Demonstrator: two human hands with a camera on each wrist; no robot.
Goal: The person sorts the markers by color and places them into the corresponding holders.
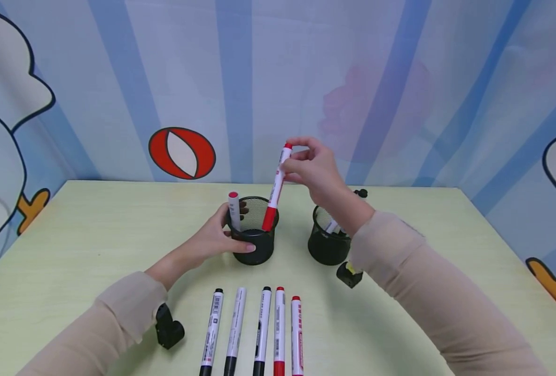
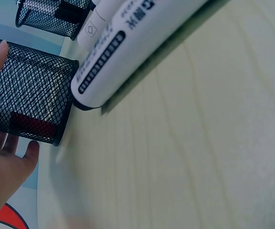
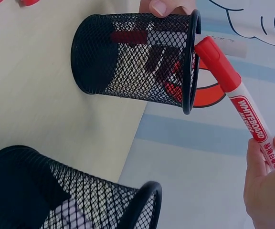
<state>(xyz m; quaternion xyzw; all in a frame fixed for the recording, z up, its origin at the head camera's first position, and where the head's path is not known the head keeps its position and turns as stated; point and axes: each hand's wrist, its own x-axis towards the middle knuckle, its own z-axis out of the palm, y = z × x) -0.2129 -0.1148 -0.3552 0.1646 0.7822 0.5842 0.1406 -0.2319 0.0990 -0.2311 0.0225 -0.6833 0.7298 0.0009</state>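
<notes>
My left hand (image 1: 212, 237) grips a black mesh pen holder (image 1: 259, 249) from its left side, thumb across the front. A red whiteboard marker (image 1: 234, 211) stands in that holder, leaning on its left rim; its red cap shows through the mesh in the right wrist view. Between thumb and fingers, my right hand (image 1: 319, 169) pinches another red whiteboard marker (image 3: 254, 121) near its back end. This marker tilts with its red cap downward, right at the holder's mouth. Part of the left hand's fingers is hidden behind the holder.
A second black mesh pen holder (image 1: 326, 248), with black-capped markers inside, stands to the right, partly behind the right forearm. In front lie three black markers (image 1: 262, 329) and two red markers (image 1: 279, 326) in a row. A patterned blue backdrop (image 1: 278, 78) rises behind the table (image 1: 132, 230).
</notes>
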